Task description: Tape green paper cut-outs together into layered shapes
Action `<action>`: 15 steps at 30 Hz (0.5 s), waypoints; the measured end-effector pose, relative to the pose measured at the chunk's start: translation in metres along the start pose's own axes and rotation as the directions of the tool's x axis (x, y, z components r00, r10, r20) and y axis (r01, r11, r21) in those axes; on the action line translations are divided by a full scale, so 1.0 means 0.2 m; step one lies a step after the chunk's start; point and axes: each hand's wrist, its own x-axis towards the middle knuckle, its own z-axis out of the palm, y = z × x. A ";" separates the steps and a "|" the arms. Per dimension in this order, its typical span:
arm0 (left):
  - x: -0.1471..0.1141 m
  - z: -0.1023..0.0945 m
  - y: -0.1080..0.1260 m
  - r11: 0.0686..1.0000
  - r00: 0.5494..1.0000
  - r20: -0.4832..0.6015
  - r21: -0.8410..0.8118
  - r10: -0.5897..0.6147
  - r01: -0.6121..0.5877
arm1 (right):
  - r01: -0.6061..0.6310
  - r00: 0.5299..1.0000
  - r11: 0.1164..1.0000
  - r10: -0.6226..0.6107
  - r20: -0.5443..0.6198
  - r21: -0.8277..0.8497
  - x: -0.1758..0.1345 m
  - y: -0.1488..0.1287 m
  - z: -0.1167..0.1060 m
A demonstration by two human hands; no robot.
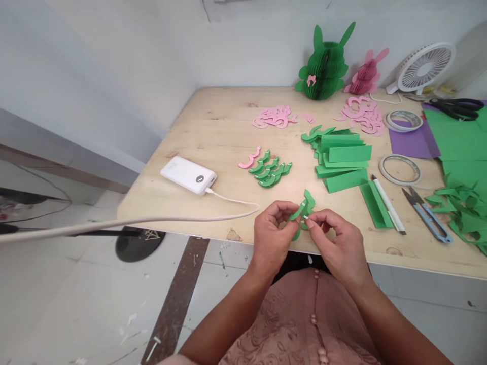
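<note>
At the table's front edge, my left hand [271,237] is closed on a wavy green paper cutout [309,199] that carries a small white strip. The fingertips of my right hand [340,244] pinch a tiny white piece [306,217] against the cutout's right side; whether it is tape or backing I cannot tell. Both hands almost meet, and they hide the cutout's lower part. Just beyond them lie several similar green cutouts [271,171] with white strips, beside a pink cutout [250,157].
A white power bank [188,175] trails a cable across the left front edge. Folded green strips [344,157], a white pen [388,205], blue snips [428,215] and tape rolls [400,170] lie to the right. Behind stand a green paper rabbit [325,71] and a fan [425,68].
</note>
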 end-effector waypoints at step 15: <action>-0.01 0.00 0.01 1.000 1.000 0.017 0.016 -0.010 0.010 | -0.014 1.000 1.000 0.014 -0.006 -0.010 0.00 0.00 0.00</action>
